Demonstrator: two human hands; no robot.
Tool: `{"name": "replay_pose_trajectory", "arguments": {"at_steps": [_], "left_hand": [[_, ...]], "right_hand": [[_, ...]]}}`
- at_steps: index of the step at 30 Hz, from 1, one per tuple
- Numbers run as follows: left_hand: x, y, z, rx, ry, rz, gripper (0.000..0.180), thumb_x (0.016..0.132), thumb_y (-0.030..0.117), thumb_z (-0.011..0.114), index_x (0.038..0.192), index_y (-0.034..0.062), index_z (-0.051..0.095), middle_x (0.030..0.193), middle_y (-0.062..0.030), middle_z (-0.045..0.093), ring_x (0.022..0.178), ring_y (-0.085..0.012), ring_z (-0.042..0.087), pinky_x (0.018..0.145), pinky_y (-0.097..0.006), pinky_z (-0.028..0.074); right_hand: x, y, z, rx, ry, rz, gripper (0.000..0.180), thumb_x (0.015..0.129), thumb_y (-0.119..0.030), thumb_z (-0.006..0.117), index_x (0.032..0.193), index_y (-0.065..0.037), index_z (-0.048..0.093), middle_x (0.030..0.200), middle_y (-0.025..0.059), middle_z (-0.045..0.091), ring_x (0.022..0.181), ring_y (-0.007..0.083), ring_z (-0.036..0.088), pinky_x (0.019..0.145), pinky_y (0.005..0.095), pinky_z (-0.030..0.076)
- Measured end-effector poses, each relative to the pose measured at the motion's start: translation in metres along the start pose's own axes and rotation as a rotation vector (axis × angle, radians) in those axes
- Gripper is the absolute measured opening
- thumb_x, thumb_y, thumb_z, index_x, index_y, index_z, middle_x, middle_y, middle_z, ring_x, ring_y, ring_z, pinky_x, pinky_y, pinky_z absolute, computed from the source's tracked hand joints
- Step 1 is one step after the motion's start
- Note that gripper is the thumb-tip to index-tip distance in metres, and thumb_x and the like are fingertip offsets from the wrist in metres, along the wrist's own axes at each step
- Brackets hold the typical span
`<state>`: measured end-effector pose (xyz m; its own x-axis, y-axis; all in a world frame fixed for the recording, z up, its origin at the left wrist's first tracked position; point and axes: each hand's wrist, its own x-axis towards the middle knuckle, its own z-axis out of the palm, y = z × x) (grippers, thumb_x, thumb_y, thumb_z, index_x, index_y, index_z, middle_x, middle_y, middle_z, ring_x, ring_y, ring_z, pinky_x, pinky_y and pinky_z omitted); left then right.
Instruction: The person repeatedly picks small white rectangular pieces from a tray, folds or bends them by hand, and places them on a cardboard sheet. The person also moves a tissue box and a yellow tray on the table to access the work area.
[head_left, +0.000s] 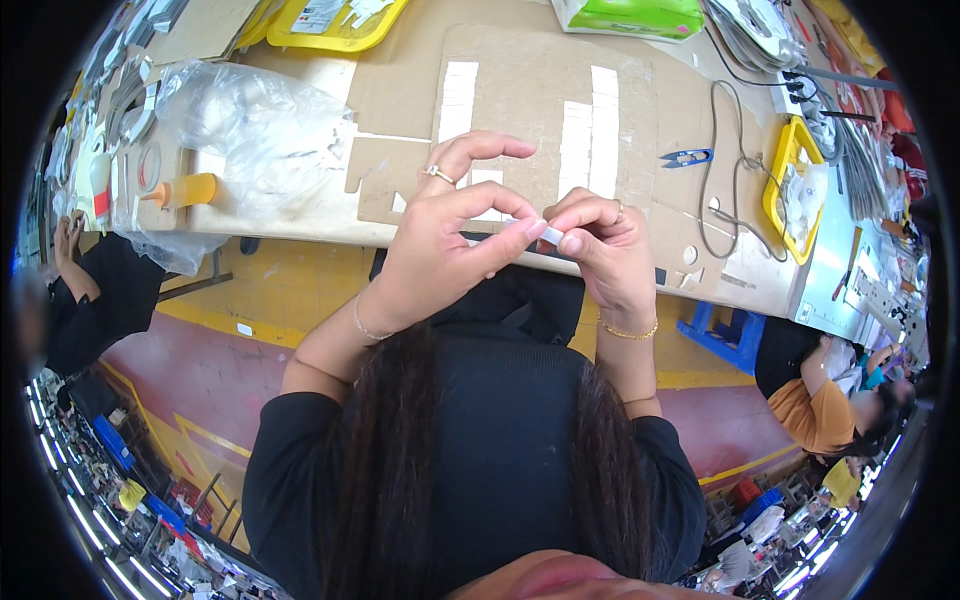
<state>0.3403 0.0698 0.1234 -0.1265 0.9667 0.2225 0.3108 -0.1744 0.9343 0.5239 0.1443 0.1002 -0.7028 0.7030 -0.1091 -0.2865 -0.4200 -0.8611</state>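
Nearest the camera: the wearer's long dark hair point(395, 480) and black sleeves point(290, 470), below the forearms.
Pinched piece: a small white piece point(551, 236) sits between the two hands, held up near the table's front edge; whether it is paper, tape or fabric I cannot tell.
Left fingers: on the left hand point(425, 235), thumb and index meet in a pinch at the piece's left end, with no visible gap; the middle finger arches away above, holding nothing.
Right fingers: on the right hand point(612, 250), thumb and bent index are closed on the other end, the remaining fingers curled in.
Step in hand: fine two-handed fingertip work on the piece, by the look of it; folding, peeling or straightening cannot be told apart here.
Next move: probably calls for a light, steady grip on both ends, neither pinch slackening first.
Under and beyond the hands: a cardboard sheet point(525, 90) bearing rows of white strips point(603, 125).
Right of the sheet: blue-handled snips point(688, 158), a looping grey cord point(712, 185), then a yellow basket point(776, 185).
Left of the sheet: crumpled clear plastic point(250, 115) and an orange bottle point(190, 190) lying on its side.
Far side: a yellow tray point(340, 42) and a green pack point(640, 18).
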Motion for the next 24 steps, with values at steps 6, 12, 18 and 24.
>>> {"name": "replay_pose_trajectory", "arguments": {"at_steps": [6, 12, 18, 24], "left_hand": [[-0.001, 0.013, -0.006, 0.169, -0.021, 0.13, 0.005, 0.077, 0.011, 0.074, 0.08, 0.0082, 0.07, 0.13, -0.0137, 0.055, 0.13, -0.0341, 0.043, 0.109, -0.044, 0.032], [-0.002, 0.022, -0.011, 0.186, -0.078, 0.183, 0.006, 0.078, 0.015, 0.074, 0.08, 0.0097, 0.071, 0.131, -0.0147, 0.054, 0.132, -0.0355, 0.039, 0.109, -0.046, 0.03], [-0.003, 0.027, -0.014, 0.164, -0.124, 0.252, 0.013, 0.081, 0.024, 0.074, 0.081, 0.011, 0.071, 0.132, -0.0157, 0.053, 0.132, -0.0372, 0.037, 0.109, -0.048, 0.029], [-0.008, 0.038, -0.018, 0.179, -0.169, 0.309, 0.02, 0.081, 0.035, 0.072, 0.079, 0.0151, 0.071, 0.129, -0.0151, 0.054, 0.131, -0.0384, 0.037, 0.108, -0.05, 0.03]], "right_hand": [[-0.008, -0.011, 0.01, -0.279, 0.026, -0.203, 0.016, 0.074, -0.002, 0.08, 0.087, -0.001, 0.072, 0.085, 0.0065, 0.067, 0.08, 0.0125, 0.062, 0.069, 0.0235, 0.048], [-0.013, -0.018, 0.02, -0.595, 0.079, -0.462, 0.021, 0.068, -0.007, 0.085, 0.083, -0.005, 0.071, 0.079, 0.0042, 0.068, 0.073, 0.0134, 0.061, 0.071, 0.0274, 0.042], [-0.019, -0.026, 0.027, -0.697, 0.068, -0.551, 0.024, 0.066, -0.014, 0.087, 0.082, -0.01, 0.069, 0.077, 0.0002, 0.068, 0.07, 0.0119, 0.061, 0.082, 0.0331, 0.037], [-0.03, -0.035, 0.033, -0.811, 0.021, -0.59, 0.024, 0.065, -0.022, 0.086, 0.081, -0.017, 0.069, 0.078, -0.004, 0.067, 0.073, 0.0093, 0.064, 0.09, 0.0354, 0.033]]}}
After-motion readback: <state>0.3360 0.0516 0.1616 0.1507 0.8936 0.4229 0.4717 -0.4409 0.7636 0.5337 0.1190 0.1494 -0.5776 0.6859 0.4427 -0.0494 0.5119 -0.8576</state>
